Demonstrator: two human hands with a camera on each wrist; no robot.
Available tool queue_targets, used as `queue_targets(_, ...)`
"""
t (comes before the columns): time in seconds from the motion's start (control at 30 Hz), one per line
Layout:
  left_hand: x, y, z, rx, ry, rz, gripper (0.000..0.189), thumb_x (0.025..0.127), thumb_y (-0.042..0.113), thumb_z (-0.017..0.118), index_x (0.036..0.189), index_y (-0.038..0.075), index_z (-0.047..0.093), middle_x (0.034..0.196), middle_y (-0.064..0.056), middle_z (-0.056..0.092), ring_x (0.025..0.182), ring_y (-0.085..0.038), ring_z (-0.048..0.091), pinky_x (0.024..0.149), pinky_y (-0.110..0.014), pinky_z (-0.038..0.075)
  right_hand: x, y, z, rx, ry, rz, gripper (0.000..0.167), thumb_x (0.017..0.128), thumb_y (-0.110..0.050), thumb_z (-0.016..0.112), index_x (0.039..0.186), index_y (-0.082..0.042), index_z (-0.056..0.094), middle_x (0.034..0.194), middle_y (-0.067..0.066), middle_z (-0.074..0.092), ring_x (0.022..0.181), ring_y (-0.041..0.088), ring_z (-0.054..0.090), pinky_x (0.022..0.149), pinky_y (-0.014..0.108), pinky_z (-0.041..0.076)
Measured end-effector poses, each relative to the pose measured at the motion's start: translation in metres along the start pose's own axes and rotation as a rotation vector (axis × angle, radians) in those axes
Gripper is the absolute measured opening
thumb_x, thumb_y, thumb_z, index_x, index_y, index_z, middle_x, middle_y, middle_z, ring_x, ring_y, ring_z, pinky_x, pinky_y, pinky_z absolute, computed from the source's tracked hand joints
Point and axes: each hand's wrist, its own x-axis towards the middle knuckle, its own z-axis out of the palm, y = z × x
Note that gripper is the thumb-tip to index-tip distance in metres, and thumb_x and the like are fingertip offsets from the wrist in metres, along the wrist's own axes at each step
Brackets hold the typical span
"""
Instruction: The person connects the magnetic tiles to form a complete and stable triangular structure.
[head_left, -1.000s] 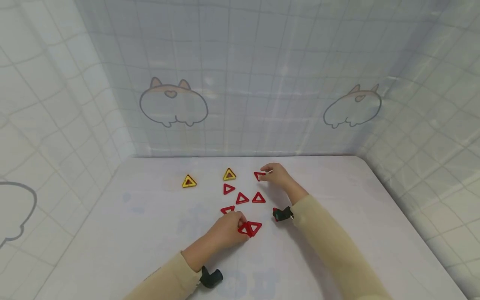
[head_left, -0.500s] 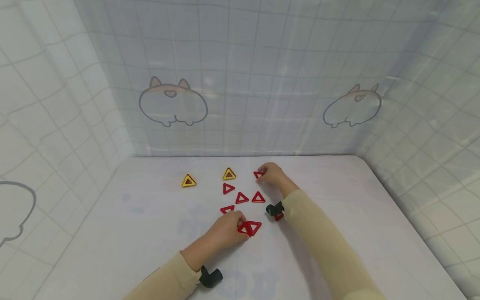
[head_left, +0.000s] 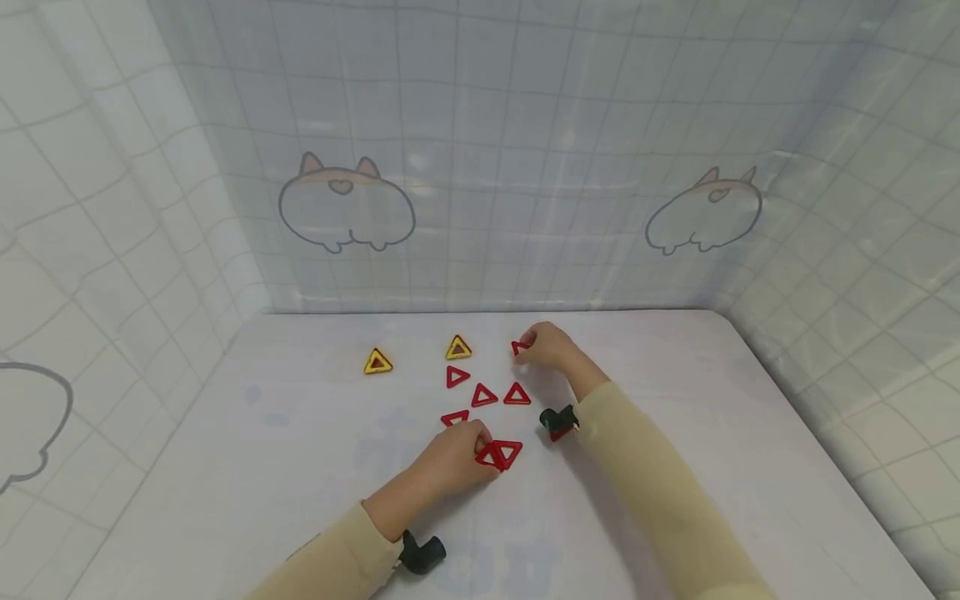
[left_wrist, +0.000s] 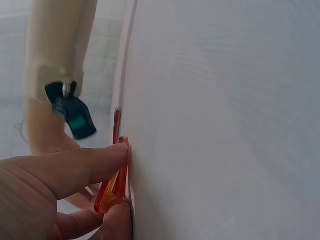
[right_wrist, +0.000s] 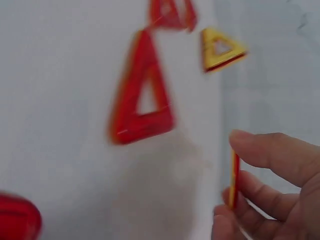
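My left hand (head_left: 453, 457) pinches a red triangular tile (left_wrist: 114, 192) between thumb and fingers, low at the table surface. A second red triangle (head_left: 508, 444) lies edge to edge with it on its right. Farther back, my right hand (head_left: 549, 346) pinches another hollow red triangle, which the right wrist view shows edge-on as a thin tile (right_wrist: 234, 180). In the head view its right part is hidden by the fingers. Between the hands lie a red triangle (head_left: 517, 401) and another red triangle (head_left: 483, 403).
Two yellow triangles, one on the left (head_left: 377, 370) and one mid-back (head_left: 458, 356), lie on the white table (head_left: 300, 467). Two more red triangles are nearby, one pointing right (head_left: 450, 377), one beside the left hand (head_left: 454, 417). A red piece (head_left: 557, 434) shows under the right wrist camera.
The right hand has closed its fingers on the far red triangle and shifted it slightly; its forearm moved left, then a little back right. The left hand stays in place.
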Motion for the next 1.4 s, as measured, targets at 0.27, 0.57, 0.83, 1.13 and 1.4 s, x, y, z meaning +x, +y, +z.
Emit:
queue_targets(0.27, 0.004, -0.004, 0.003, 0.019, 0.001, 0.020, 0.041, 0.076, 0.029, 0.088, 0.102, 0.013, 0.060, 0.083, 0.003, 0.055, 0.080, -0.016, 0.054, 0.068, -0.032, 0.051, -0.050, -0.005, -0.014, -0.004, -0.044, -0.145, 0.040, 0.085, -0.024, 0.081, 0.119, -0.010, 0.065, 0.112, 0.009, 0.063, 0.099, 0.024, 0.059, 0.085, 0.041, 0.053)
queue_targets(0.57, 0.002, -0.001, 0.001, 0.000, 0.012, 0.003, 0.041, 0.076, 0.030, 0.088, 0.101, 0.013, 0.060, 0.084, 0.003, 0.056, 0.081, -0.017, 0.055, 0.069, -0.033, 0.053, -0.093, 0.004, -0.004, -0.078, -0.046, -0.193, 0.043, 0.082, -0.024, 0.084, 0.121, -0.017, 0.067, 0.108, 0.007, 0.063, 0.092, 0.021, 0.057, 0.070, 0.033, 0.055)
queue_targets(0.83, 0.000, 0.001, 0.000, 0.011, 0.021, 0.013, 0.041, 0.077, 0.028, 0.087, 0.102, 0.011, 0.060, 0.083, 0.003, 0.056, 0.079, -0.017, 0.054, 0.067, -0.032, 0.052, -0.112, 0.017, 0.012, -0.088, -0.087, -0.200, 0.044, 0.077, -0.024, 0.088, 0.112, -0.013, 0.065, 0.093, 0.002, 0.060, 0.071, 0.016, 0.059, 0.061, 0.029, 0.052)
queue_targets(1.13, -0.001, 0.002, 0.001, 0.006, 0.034, 0.002, 0.041, 0.078, 0.028, 0.087, 0.102, 0.011, 0.059, 0.084, 0.002, 0.056, 0.079, -0.017, 0.054, 0.068, -0.033, 0.052, -0.127, 0.021, 0.032, -0.157, -0.178, -0.215, 0.038, 0.075, -0.029, 0.088, 0.100, -0.015, 0.064, 0.080, -0.003, 0.058, 0.075, 0.017, 0.055, 0.062, 0.031, 0.049)
queue_targets(1.4, 0.000, 0.002, 0.002, 0.009, 0.037, -0.009, 0.043, 0.077, 0.028, 0.087, 0.103, 0.010, 0.059, 0.086, 0.001, 0.057, 0.080, -0.017, 0.055, 0.070, -0.034, 0.054, -0.131, 0.022, 0.045, -0.152, -0.186, -0.203, 0.039, 0.076, -0.031, 0.088, 0.101, -0.013, 0.063, 0.076, -0.003, 0.059, 0.072, 0.017, 0.054, 0.062, 0.032, 0.047)
